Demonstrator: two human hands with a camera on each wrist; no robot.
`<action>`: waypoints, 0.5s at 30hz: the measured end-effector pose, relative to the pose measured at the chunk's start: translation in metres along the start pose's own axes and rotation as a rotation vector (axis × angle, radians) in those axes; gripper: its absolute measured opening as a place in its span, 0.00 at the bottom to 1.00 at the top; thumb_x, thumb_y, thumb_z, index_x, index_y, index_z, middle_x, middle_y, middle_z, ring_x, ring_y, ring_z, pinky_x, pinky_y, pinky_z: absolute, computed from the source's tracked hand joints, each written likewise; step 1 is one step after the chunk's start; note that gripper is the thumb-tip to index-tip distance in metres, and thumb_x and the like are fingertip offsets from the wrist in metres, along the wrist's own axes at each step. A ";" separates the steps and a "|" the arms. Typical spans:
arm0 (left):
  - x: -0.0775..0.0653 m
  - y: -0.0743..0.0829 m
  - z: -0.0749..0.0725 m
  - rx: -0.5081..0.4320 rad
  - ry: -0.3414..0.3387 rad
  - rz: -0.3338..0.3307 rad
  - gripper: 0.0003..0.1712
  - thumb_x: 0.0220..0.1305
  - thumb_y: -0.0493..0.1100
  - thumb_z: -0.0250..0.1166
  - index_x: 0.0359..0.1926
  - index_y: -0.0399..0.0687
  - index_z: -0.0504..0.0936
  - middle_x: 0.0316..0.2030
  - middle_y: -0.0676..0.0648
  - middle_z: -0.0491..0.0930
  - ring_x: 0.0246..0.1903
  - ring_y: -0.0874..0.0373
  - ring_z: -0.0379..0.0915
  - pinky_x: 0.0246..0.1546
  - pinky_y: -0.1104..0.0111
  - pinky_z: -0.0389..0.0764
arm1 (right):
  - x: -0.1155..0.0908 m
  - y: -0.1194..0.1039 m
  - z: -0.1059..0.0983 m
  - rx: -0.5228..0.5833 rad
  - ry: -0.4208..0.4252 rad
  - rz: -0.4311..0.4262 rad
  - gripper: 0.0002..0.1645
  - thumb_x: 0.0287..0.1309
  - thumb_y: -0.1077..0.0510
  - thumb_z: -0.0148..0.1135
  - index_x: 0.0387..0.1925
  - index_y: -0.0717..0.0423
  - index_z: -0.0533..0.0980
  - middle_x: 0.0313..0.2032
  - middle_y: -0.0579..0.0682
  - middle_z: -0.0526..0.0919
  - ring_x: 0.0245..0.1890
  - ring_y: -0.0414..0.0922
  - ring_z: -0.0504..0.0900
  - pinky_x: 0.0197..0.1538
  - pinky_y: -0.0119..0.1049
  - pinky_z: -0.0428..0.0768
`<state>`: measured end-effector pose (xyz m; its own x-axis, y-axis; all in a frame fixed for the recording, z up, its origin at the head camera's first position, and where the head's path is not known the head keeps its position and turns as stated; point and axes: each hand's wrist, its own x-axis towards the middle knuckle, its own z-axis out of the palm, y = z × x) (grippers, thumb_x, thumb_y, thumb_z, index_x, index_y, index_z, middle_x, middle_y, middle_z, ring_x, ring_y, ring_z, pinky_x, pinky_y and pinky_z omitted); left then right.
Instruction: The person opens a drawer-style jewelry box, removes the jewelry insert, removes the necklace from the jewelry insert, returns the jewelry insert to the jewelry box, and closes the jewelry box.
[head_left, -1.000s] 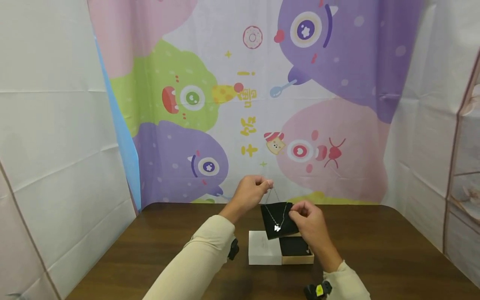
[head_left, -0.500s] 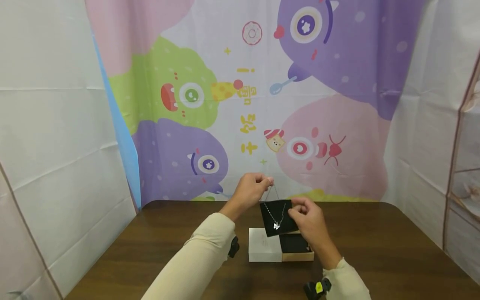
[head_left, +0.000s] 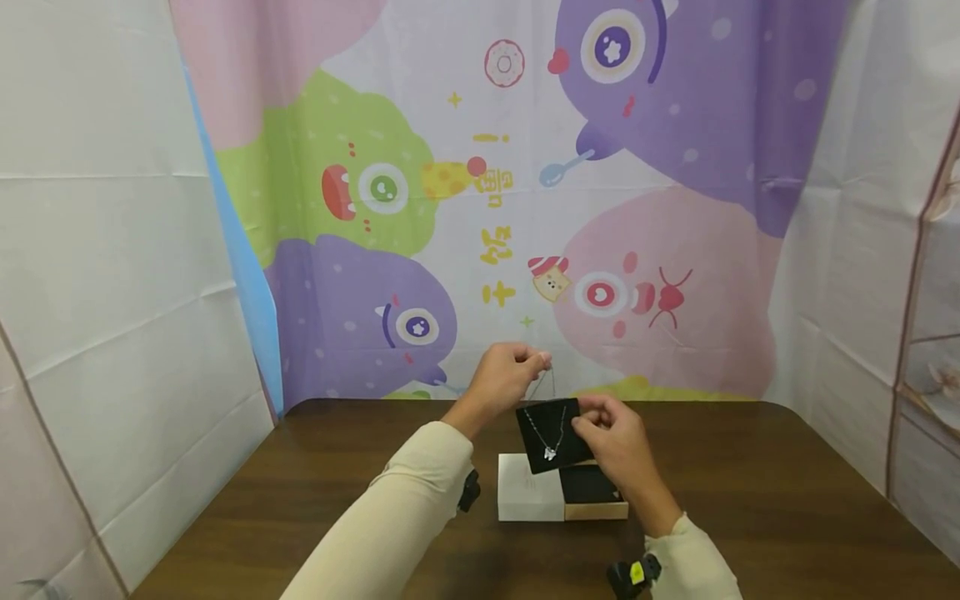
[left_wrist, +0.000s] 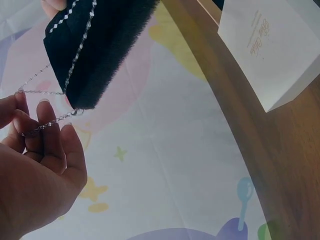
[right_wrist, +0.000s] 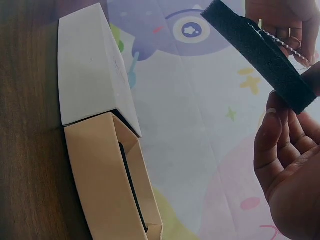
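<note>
Aloft, the left hand (head_left: 504, 379) pinches the top of a necklace (head_left: 550, 454), draped to that hand's right across a black pad (head_left: 572, 452) gripped by the right hand (head_left: 615, 435); below both hands, a white box (head_left: 530, 496) and a tan box (head_left: 596, 512) adjoin on the surface (head_left: 337, 500).

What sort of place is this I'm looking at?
Probably a small curtained-off booth or makeshift filming corner, though the room beyond isn't visible. A cartoon-printed cloth hangs behind the wooden table, and creased pale sheets close in both sides.
</note>
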<state>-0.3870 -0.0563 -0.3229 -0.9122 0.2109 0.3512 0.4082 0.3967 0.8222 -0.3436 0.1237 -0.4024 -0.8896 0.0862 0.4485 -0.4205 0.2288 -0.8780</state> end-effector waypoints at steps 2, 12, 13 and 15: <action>0.001 0.001 0.001 0.009 -0.004 -0.004 0.14 0.72 0.50 0.63 0.32 0.50 0.88 0.35 0.46 0.83 0.35 0.58 0.74 0.38 0.63 0.74 | 0.000 0.000 0.000 0.007 -0.009 -0.009 0.15 0.55 0.70 0.65 0.46 0.68 0.79 0.30 0.53 0.81 0.30 0.39 0.79 0.36 0.28 0.75; 0.003 0.006 0.003 0.039 0.011 0.005 0.15 0.71 0.49 0.63 0.31 0.48 0.89 0.28 0.49 0.81 0.29 0.59 0.71 0.32 0.66 0.71 | -0.001 0.001 0.001 0.020 -0.048 -0.072 0.10 0.55 0.72 0.64 0.41 0.68 0.78 0.30 0.53 0.79 0.30 0.41 0.77 0.36 0.29 0.75; 0.003 0.007 0.003 0.040 0.011 0.006 0.15 0.71 0.48 0.63 0.31 0.48 0.89 0.28 0.50 0.81 0.29 0.59 0.71 0.32 0.66 0.71 | -0.001 0.002 0.001 0.016 -0.048 -0.073 0.10 0.55 0.72 0.65 0.41 0.68 0.78 0.30 0.53 0.79 0.30 0.41 0.77 0.35 0.29 0.75; 0.002 0.008 0.004 0.042 0.008 0.010 0.15 0.71 0.49 0.63 0.31 0.49 0.89 0.28 0.50 0.81 0.30 0.60 0.72 0.34 0.66 0.72 | -0.001 0.003 0.002 0.005 -0.049 -0.074 0.10 0.55 0.72 0.65 0.40 0.67 0.78 0.30 0.53 0.78 0.29 0.41 0.77 0.34 0.30 0.74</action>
<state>-0.3855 -0.0494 -0.3172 -0.9084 0.2076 0.3630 0.4180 0.4316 0.7994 -0.3441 0.1227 -0.4062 -0.8637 0.0212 0.5035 -0.4863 0.2274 -0.8437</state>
